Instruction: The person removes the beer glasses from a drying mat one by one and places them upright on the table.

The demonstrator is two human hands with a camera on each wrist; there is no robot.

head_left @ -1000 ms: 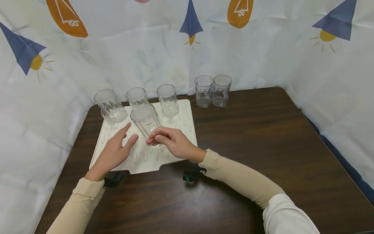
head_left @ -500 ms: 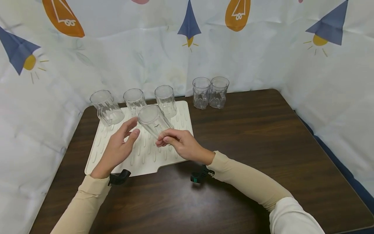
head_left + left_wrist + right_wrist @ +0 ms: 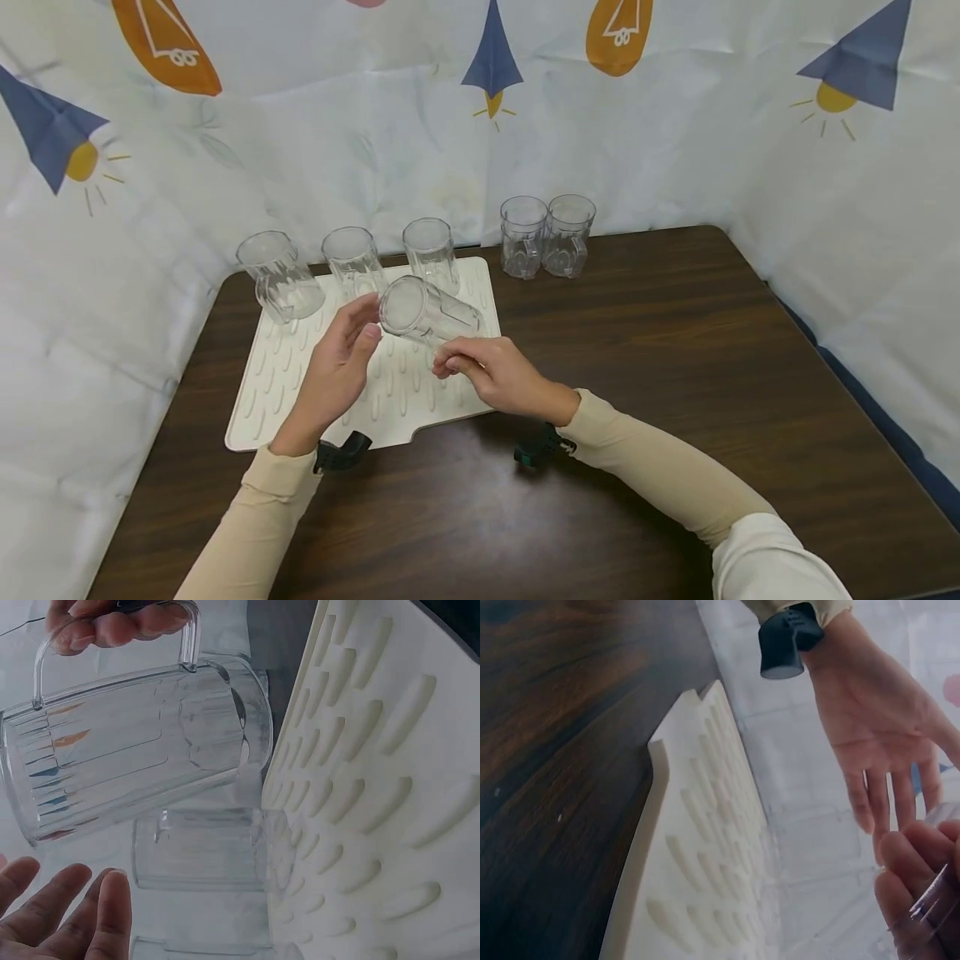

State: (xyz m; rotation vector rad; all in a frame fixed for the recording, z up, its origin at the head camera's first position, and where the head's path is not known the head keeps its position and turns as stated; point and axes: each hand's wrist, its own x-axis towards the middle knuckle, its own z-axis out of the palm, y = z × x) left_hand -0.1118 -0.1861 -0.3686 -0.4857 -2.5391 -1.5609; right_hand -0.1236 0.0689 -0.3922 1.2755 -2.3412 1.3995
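My right hand (image 3: pixel 498 375) holds a clear glass mug (image 3: pixel 435 312) by its handle. The mug is tilted over the white ridged drying mat (image 3: pixel 262 400), its mouth turned toward my left hand. In the left wrist view, curled right fingers (image 3: pixel 112 628) hook through the mug's handle. My left hand (image 3: pixel 337 367) is raised beside the mouth, fingers extended and thumb apart, gripping nothing. The right wrist view shows the left palm (image 3: pixel 877 712) with fingers reaching down near the right fingertips (image 3: pixel 915 892). Most of the mug falls outside that view.
Along the back of the mat stand three more clear mugs: a left one (image 3: pixel 288 287), a middle one (image 3: pixel 352 258) and a right one (image 3: pixel 432 250). Two further mugs, one (image 3: pixel 522 242) against the other (image 3: pixel 567 242), stand on the dark wooden table (image 3: pixel 675 375) near the curtain (image 3: pixel 660 150).
The held mug has moved right and tipped further toward lying on its side, carried by my right hand. My left hand has followed to the right, staying near the mouth.
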